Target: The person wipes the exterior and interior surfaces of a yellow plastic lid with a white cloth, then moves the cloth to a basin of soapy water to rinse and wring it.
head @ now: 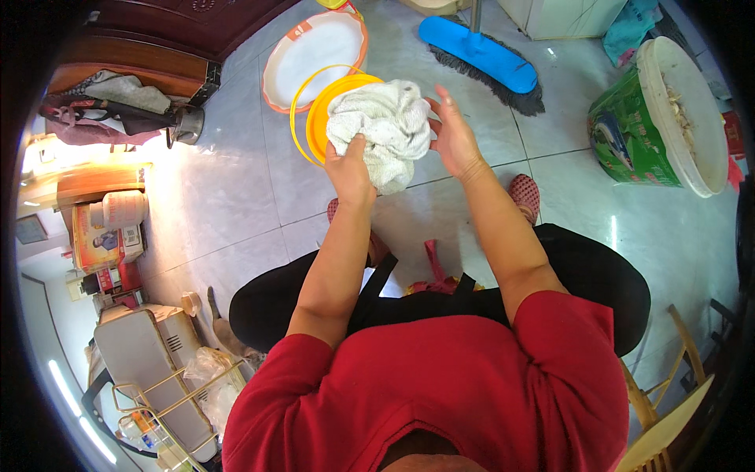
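Note:
A bunched white cloth (pixel 383 127), damp-looking and folded on itself, is held up in front of me. My left hand (pixel 352 168) grips its near left side, with the thumb lying on top. At the cloth's right edge is my right hand (pixel 453 133), its fingers spread; the fingertips reach the edge or lie just behind it. Partly hidden under the cloth is a yellow bucket (pixel 317 121) with a yellow hoop handle. Just beyond stands an orange-rimmed basin (pixel 318 50) filled with white suds. What the bucket holds is hidden.
A blue broom head (pixel 478 53) rests on the tiled floor (pixel 236 194) ahead on the right. Further right stands a large green and white pail (pixel 643 124) with scraps inside. A wooden chair (pixel 666 407) is behind me at right; a wire rack (pixel 171 407) is at left.

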{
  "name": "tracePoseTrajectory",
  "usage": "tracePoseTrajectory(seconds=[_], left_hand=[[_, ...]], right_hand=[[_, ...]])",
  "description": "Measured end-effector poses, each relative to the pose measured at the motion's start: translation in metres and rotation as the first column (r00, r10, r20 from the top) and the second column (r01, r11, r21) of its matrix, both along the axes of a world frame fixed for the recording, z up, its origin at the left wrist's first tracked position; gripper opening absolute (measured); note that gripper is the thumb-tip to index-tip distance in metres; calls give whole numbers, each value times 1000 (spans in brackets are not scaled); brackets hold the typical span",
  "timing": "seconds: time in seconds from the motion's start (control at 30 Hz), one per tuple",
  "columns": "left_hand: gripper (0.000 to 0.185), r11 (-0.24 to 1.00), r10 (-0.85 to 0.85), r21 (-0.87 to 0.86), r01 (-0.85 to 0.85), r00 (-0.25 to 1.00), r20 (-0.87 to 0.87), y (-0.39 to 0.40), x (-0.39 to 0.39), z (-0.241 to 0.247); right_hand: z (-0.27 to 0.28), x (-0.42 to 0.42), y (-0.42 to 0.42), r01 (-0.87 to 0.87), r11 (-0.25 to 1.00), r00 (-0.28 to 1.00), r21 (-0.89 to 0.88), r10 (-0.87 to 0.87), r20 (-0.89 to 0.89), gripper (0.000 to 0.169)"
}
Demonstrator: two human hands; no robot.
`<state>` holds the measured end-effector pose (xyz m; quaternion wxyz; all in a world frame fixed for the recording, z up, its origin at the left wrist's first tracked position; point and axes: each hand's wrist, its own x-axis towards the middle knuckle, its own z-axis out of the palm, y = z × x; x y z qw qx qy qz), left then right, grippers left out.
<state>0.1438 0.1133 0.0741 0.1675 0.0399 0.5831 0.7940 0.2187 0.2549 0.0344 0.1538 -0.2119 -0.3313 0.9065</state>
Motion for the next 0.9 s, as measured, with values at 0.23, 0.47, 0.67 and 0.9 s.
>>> tracePoseTrajectory(seconds=[0.23,0.47,0.67,0.9], left_hand=[[42,979,-203,-11,205,975,88,10,10,17],[64,604,-674,-771,200,644,-362,-22,-43,0],[69,33,-954,-926,-376,263,-140,-77,-85,-44],[67,20,-966,-855,-518,209,-149,-70,-74,-54]], right_hand=[[-16,-7,-33,-132,678,990,723,130,59,84],[-32,-6,-20,116,983,992,-139,-108,64,42],[-44,-5,13,415,896,908,-160,-395,140,34],[-93,9,25,458,889,805,-3,-413,425,51]])
